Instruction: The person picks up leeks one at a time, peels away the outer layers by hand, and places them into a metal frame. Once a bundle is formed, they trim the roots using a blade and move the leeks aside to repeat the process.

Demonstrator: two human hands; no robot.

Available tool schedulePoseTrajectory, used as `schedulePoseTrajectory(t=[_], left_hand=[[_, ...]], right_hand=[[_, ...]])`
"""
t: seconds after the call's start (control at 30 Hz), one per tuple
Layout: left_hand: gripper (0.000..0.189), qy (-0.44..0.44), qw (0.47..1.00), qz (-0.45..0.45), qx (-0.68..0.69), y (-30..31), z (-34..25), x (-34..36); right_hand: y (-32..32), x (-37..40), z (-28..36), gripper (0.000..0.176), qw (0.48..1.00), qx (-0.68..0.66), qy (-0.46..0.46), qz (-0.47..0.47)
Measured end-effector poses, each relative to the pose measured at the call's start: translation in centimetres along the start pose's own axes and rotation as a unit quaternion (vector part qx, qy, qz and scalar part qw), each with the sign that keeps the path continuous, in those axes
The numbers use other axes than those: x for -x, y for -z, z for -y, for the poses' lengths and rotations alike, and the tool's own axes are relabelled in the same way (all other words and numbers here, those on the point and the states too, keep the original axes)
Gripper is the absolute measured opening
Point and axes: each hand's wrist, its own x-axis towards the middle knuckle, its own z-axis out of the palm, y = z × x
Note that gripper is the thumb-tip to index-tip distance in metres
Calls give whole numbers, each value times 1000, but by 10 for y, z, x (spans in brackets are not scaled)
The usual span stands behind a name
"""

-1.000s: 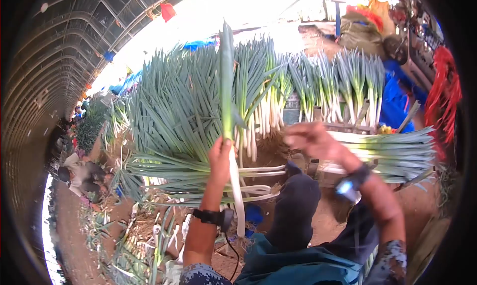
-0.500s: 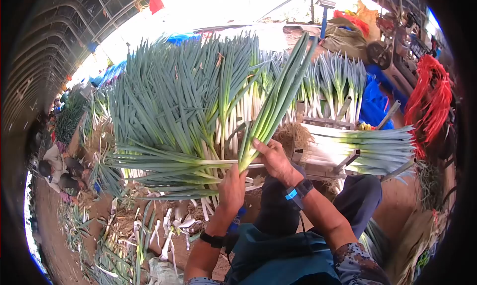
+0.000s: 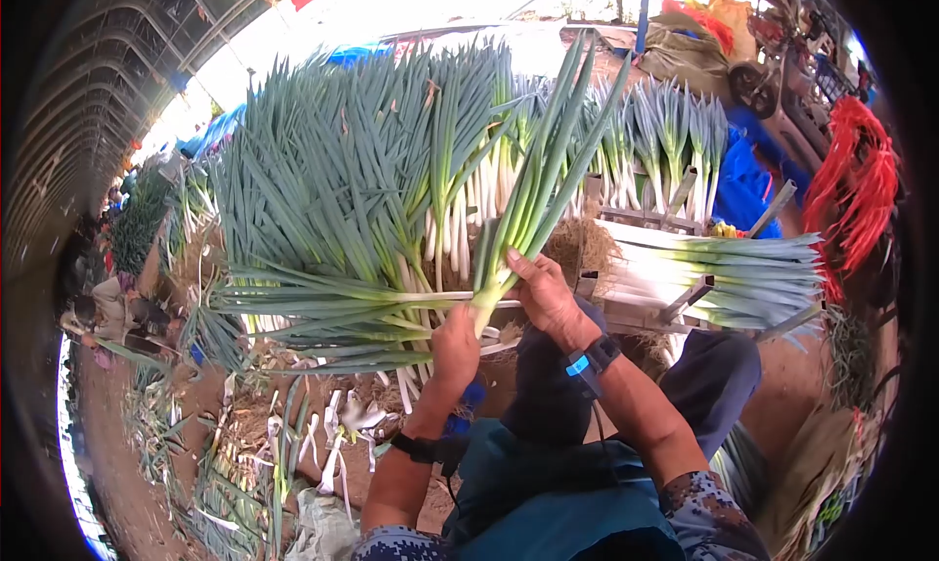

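A large green onion (image 3: 536,184) slants up and to the right in front of me, its long leaves fanning apart and its pale stalk low. My right hand (image 3: 548,299) is closed around it, thumb on the lower leaves. My left hand (image 3: 456,348) is closed at the pale stalk, just below and left of the right hand; its fingertips are partly hidden. Behind the left hand, a pile of green onions (image 3: 323,302) lies sideways, with leaves pointing left. The held onion's root end is hidden by the hands.
A dense mass of upright green onions (image 3: 333,150) stands ahead. On the right, a metal rack (image 3: 690,297) cradles a bundle of green onions (image 3: 724,272). Red strips (image 3: 851,189) hang at far right. Peeled scraps (image 3: 337,434) litter the ground at lower left.
The held green onion's leaves have spread wider, and more of its pale stalk shows between my hands. Both hands stay closed near the same place; the view has shifted slightly.
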Motion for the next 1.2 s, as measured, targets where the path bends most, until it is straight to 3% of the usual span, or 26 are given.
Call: schedulePoseTrajectory(t=[0.13,0.2,0.3,0.4,0.43,0.53,0.67,0.7,0.73,0.8,0.83,0.87,0.93,1.0,1.07,1.17,1.2], left_hand=[[25,39,997,-16,71,-1,8,-1],[30,118,981,46,149,0,18,0],[36,241,907,176,296,31,-27,-11],[47,182,926,187,272,23,1,-4],[50,215,896,194,336,27,-1,-4],[48,303,851,140,406,30,-6,-3],[48,317,795,46,515,29,8,1],[47,305,806,-12,507,21,19,1],[49,322,761,-47,562,23,10,-4],[54,271,685,14,676,22,12,-10],[60,305,737,-23,603,15,22,-8],[53,323,664,-46,673,10,51,1],[38,325,629,-134,693,20,61,3],[39,358,581,-138,718,54,62,4],[39,367,663,-161,633,84,88,20],[42,399,661,-169,612,149,112,47],[23,390,678,-173,598,168,121,62]], right_hand=[[0,-2,-6,27,1000,16,-2,-24],[-5,-1,-5,26,1000,4,-9,-27],[-6,-3,-9,28,1000,-20,16,0],[-9,-2,-9,31,999,-25,4,35],[-10,-1,-8,32,998,-16,2,54],[-16,-1,-7,34,996,-17,-3,84],[-29,-1,-5,38,984,-94,-47,144],[-40,0,-8,38,986,-111,-31,121],[-43,-3,-14,36,990,-78,-38,109],[-45,-9,-30,33,994,-16,-63,92],[-46,-17,-36,29,998,28,-55,23],[-46,-29,-43,27,995,72,-59,-35],[-56,-44,-50,27,999,-6,-39,-10],[-78,-46,-35,37,992,-28,-82,-92],[-68,-61,-38,39,994,-37,-82,-60],[-64,-75,-35,40,993,-37,-63,-97],[-57,-83,-36,41,991,-46,-61,-108]])
